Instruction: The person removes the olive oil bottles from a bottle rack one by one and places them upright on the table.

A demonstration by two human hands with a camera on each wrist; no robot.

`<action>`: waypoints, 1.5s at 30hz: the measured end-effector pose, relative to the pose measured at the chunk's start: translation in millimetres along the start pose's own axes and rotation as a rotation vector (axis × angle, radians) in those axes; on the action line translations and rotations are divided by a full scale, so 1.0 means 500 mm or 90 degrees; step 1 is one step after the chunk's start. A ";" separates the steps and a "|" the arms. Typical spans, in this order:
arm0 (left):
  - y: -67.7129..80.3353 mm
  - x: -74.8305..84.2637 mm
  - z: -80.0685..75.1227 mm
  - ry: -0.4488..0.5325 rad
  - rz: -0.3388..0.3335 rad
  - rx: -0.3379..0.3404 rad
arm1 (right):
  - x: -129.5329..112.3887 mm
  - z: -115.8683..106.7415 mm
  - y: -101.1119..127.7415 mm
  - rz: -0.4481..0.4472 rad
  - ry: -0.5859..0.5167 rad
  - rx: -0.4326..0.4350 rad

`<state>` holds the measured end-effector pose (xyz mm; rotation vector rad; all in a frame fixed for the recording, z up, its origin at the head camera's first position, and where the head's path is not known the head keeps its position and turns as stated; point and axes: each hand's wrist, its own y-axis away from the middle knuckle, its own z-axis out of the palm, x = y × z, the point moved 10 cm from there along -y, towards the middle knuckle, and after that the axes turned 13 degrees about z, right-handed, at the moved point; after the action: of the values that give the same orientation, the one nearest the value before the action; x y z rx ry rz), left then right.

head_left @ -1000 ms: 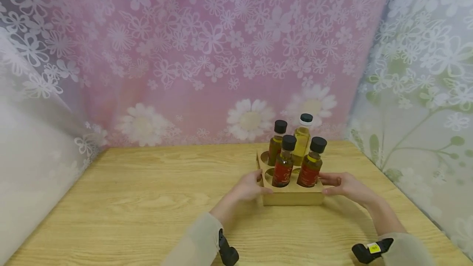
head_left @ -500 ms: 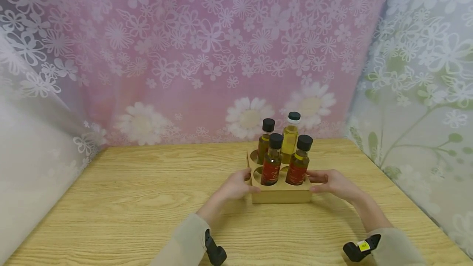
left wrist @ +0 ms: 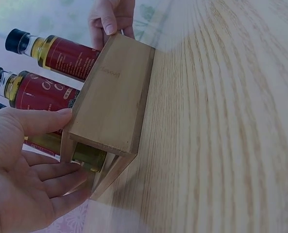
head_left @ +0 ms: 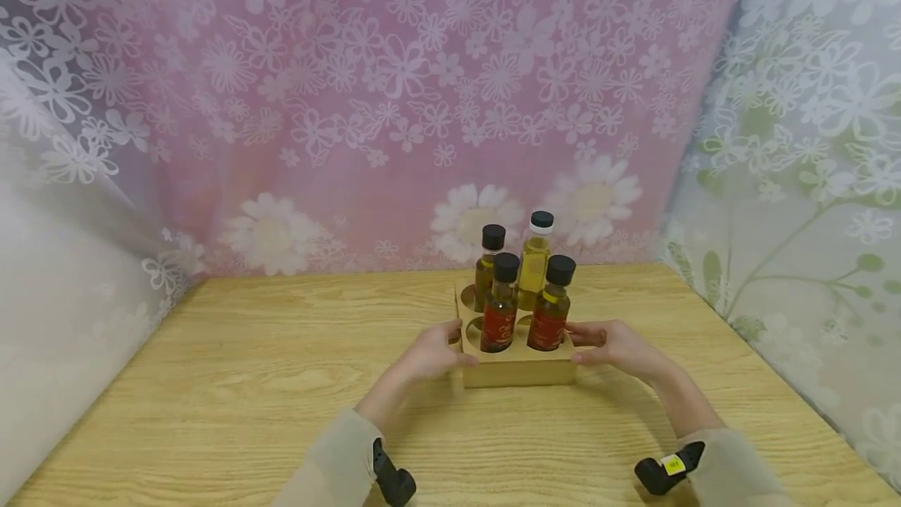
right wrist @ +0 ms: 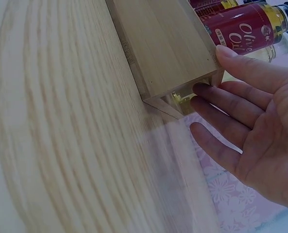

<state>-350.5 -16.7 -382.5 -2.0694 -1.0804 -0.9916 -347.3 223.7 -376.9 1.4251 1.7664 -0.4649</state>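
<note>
A light wooden bottle rack point(head_left: 519, 373) with round holes sits on the table and holds several bottles upright. In its front row are two red-labelled olive oil bottles, a left one point(head_left: 498, 321) and a right one point(head_left: 549, 319). Behind them stand a dark-capped bottle point(head_left: 484, 280) and a clear bottle of yellow oil point(head_left: 533, 268) with a white-ringed cap. My left hand point(head_left: 431, 350) grips the rack's left end, thumb at the front corner and fingers at the open side. At the opposite end, my right hand point(head_left: 619, 350) holds it the same way.
The wood-grain table point(head_left: 281, 358) reaches back to a pink flowered curtain point(head_left: 394, 100). Pale patterned curtains hang on the left point(head_left: 63, 296) and right point(head_left: 809, 257). Black wrist devices show on both sleeves.
The rack with its bottles has slid to the left along the table. Both hands have travelled with it, keeping their hold at its two ends.
</note>
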 end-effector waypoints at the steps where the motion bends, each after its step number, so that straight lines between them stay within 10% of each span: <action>1: 0.001 0.000 -0.002 -0.001 0.001 -0.001 | -0.001 0.001 -0.001 0.002 -0.007 0.000; 20: 0.002 0.007 -0.017 -0.016 0.013 -0.013 | 0.001 0.009 -0.013 0.004 -0.076 -0.077; 26: -0.001 0.007 -0.042 -0.014 -0.010 0.055 | 0.011 0.007 -0.014 0.008 -0.098 -0.068; 33: -0.026 0.053 -0.067 0.024 0.068 0.129 | 0.012 0.007 -0.011 0.002 -0.079 -0.059; 45: -0.058 0.097 -0.039 0.080 0.100 0.163 | 0.011 0.018 -0.020 -0.018 -0.079 -0.062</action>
<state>-363.1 2.6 -327.1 -1.8286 -0.9145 -0.8458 -353.7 218.0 -388.2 1.2788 1.6887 -0.4652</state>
